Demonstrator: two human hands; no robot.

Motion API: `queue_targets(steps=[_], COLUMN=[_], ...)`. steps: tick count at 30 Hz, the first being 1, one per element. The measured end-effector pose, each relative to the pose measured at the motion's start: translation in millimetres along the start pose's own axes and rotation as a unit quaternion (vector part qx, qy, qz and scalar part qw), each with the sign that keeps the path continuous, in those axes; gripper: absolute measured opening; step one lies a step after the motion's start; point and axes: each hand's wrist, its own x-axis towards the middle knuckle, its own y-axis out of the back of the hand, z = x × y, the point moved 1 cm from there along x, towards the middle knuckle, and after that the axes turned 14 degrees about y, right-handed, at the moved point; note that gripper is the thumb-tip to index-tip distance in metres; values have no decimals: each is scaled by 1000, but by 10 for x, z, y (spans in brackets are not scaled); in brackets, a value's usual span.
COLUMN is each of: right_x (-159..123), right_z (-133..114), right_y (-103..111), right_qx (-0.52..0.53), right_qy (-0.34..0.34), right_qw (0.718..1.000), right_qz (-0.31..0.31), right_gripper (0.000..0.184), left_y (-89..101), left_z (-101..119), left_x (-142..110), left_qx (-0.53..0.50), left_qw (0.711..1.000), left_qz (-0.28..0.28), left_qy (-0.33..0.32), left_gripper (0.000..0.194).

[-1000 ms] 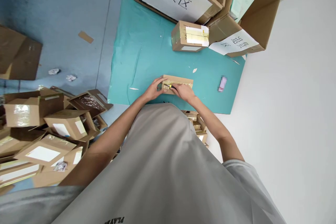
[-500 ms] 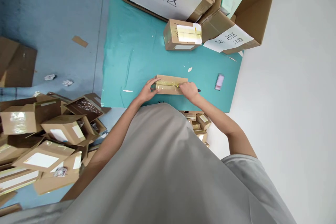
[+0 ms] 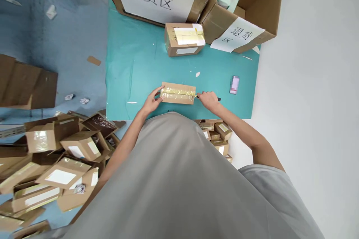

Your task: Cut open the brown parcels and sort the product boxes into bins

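Observation:
A small taped cardboard box [image 3: 179, 99] lies on the teal table top in front of me, with a dark slit along the shiny yellowish tape on its upper face. My left hand [image 3: 152, 101] grips its left end, thumb and fingers on opposite sides. Just off the box's right end, my right hand [image 3: 208, 100] is closed around a box cutter [image 3: 219, 99]. Its dark handle end sticks out behind the hand, and a small yellow tip points at the box. Most of the cutter is hidden in my fist.
Behind stand another taped carton [image 3: 186, 50] and two large open cartons with paper signs, one on the left [image 3: 190, 14] and one on the right [image 3: 266, 22]. A phone-like object [image 3: 234, 84], blurred out, lies right on the table [image 3: 146, 67]. Opened boxes [image 3: 60, 176] pile up on the floor left.
My right hand has drawn the box cutter rightward along the tape, off the box's end. The slit now shows along the tape. My left hand still holds the left end; the camera view has shifted.

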Motion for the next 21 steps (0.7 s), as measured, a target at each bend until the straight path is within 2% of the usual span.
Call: queue_targets(steps=[4, 10, 13, 16, 18, 19, 21], right_x=[-39, 69, -88, -359, -455, -447, -316], right_z=[80, 135, 280, 518, 629, 641, 554], right_y=[-115, -218, -292, -442, -573, -642, -780], right_qx=[10, 37, 50, 88, 167, 228, 377], right_qy=[4, 5, 13, -20, -69, -97, -144], right_qw=[1000, 999, 998, 992, 972, 952, 883], right_qz=[5, 30, 45, 84, 146, 181, 239], right_gripper=[42, 42, 40, 37, 36, 37, 39], left_y=[-20, -69, -80, -54, -26, -13, 6], left_z=[41, 97, 96, 76, 67, 66, 74], left_x=[-40, -49, -50, -58, -63, -65, -67], left_qx=[10, 18, 26, 13, -2, -8, -22], left_qw=[1000, 999, 999, 998, 998, 998, 997], left_qz=[11, 29, 41, 56, 64, 65, 67], left_qy=[4, 6, 6, 4, 5, 8, 16], left_gripper=[87, 92, 93, 94, 92, 91, 89])
